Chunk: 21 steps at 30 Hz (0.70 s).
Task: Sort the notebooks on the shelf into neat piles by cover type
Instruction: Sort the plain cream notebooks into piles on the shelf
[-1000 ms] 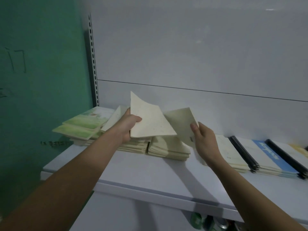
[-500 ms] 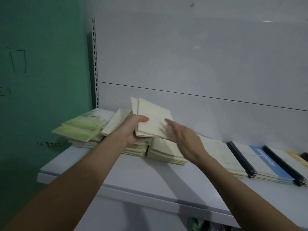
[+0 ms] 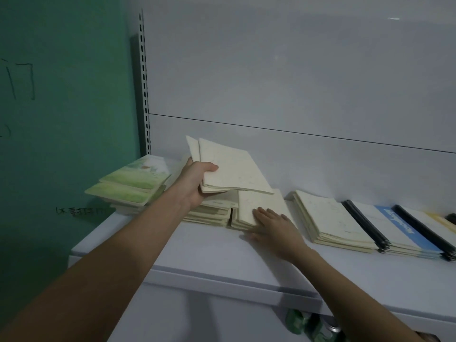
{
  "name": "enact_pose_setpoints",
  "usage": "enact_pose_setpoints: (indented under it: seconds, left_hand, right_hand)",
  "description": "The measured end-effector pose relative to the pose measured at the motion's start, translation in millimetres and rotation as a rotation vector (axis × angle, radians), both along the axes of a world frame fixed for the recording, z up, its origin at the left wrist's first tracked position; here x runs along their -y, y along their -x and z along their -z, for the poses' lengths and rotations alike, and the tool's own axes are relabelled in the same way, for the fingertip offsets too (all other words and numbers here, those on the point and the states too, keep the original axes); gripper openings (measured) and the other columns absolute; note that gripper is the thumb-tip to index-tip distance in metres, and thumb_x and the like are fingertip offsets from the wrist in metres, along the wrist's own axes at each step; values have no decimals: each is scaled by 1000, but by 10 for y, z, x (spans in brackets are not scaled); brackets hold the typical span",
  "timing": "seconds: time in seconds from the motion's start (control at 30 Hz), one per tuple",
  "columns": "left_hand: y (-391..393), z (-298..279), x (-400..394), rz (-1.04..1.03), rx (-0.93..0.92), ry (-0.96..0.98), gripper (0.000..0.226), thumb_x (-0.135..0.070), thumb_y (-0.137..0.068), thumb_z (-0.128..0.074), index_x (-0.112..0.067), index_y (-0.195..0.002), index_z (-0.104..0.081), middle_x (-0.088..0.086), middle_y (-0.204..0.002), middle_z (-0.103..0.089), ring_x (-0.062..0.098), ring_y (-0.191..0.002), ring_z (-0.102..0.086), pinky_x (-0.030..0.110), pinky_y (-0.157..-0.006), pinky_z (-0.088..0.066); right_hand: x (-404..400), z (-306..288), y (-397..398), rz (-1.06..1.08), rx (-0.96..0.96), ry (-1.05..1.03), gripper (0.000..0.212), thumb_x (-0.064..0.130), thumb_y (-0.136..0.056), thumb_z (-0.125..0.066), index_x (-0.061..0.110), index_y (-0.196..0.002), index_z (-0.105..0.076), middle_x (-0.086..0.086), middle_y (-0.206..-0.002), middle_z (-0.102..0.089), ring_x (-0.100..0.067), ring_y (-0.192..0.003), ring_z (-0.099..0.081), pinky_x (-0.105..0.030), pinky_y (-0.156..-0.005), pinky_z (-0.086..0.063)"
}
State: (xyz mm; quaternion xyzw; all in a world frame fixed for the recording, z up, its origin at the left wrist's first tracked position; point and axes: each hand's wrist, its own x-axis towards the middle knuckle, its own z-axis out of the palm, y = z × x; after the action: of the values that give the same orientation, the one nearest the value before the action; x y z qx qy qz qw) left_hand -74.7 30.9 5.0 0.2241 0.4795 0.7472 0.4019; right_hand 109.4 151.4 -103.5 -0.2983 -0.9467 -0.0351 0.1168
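My left hand [image 3: 197, 181] grips two cream notebooks [image 3: 232, 169] lifted above the shelf, thumb on top of the upper cover. Under them lies a cream pile [image 3: 212, 211] and beside it a second cream pile [image 3: 256, 206]. My right hand [image 3: 274, 228] rests flat with straight fingers on the front right corner of that second pile. A third cream pile [image 3: 333, 218] lies further right. Green-cover notebooks [image 3: 133, 183] are stacked at the far left. Black-spined notebooks with a blue-and-white cover [image 3: 394, 225] lie at the right.
The white shelf [image 3: 209, 255] has its front edge near me. A white back panel rises behind the piles and a slotted upright [image 3: 145, 95] stands at the left beside a green wall. Green items [image 3: 308, 324] show under the shelf.
My right hand put its cream notebook onto the two held by my left hand, then dropped down to rest flat on the second cream pile. My left hand stayed raised.
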Motion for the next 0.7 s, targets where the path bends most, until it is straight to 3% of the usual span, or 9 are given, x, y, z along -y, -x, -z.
enact_pose_setpoints:
  seconds: [0.07,0.13,0.2,0.27,0.33,0.43,0.53,0.6,0.7]
  left_hand:
    - [64,12,21,17,-4,-6,48,4,-91,-50,-21,-131,-46,10,-117,-63,29,-95,-63,42,-55,-58]
    - [114,23,16,21,-3,-15,47,3,-91,-50,-20,-131,-46,10,-116,-64,28,-94,-64,41,-54,-58]
    - [123,43,-27,19,6,-33,46,1,-91,-51,-17,-132,-46,14,-121,-62,30,-96,-64,40,-52,-58]
    - [79,74,-69,20,30,-53,44,1,-91,-51,-14,-132,-48,16,-124,-62,32,-98,-64,43,-55,-59]
    - [31,111,-107,35,47,-62,43,0,-91,-52,-14,-131,-48,16,-123,-63,33,-100,-64,47,-60,-60]
    - [-38,151,-153,65,25,-39,40,-4,-92,-53,-18,-129,-46,13,-123,-62,34,-105,-63,52,-69,-58]
    - [-194,152,-205,80,-40,21,30,-14,-96,-53,-25,-124,-46,10,-119,-64,32,-101,-64,62,-82,-53]
    - [-339,154,-253,101,-61,27,27,-18,-98,-51,-27,-123,-46,9,-118,-65,31,-99,-65,59,-85,-52]
    - [-537,162,-343,151,-27,-1,21,-25,-101,-50,-27,-122,-47,7,-115,-66,29,-99,-67,51,-80,-57]
  right_hand:
    - [60,79,-141,-50,-116,-50,47,42,-97,-50,21,-139,-48,0,-144,-50,-20,-130,-47,-36,-104,-37]
    - [77,97,-270,-59,-233,65,36,26,-100,-47,24,-136,-53,3,-140,-53,-18,-125,-52,-31,-101,-39]
    - [45,4,-321,26,-428,241,25,28,-103,-43,26,-111,-66,0,-109,-69,-19,-99,-63,-27,-78,-46]
    - [-15,-166,-335,161,-686,392,31,30,-102,-43,17,-82,-62,-5,-76,-63,-25,-72,-56,-33,-61,-40]
    - [-33,-351,-358,236,-902,477,35,30,-101,-44,3,-85,-61,-14,-78,-63,-28,-70,-56,-35,-60,-45]
    - [79,-661,-418,258,-1055,380,36,23,-102,-43,-6,-82,-53,-14,-73,-55,-9,-57,-49,-12,-46,-39]
    - [243,-905,-420,229,-976,140,34,20,-102,-44,11,-69,-43,-2,-60,-44,-9,-51,-38,-13,-45,-33]
    - [320,-947,-400,169,-800,-6,29,20,-100,-47,22,-71,-45,3,-57,-47,-13,-53,-42,-17,-51,-33]
    - [414,-836,-406,80,-513,-154,20,20,-99,-51,28,-111,-65,-4,-80,-69,-30,-71,-60,-33,-61,-43]
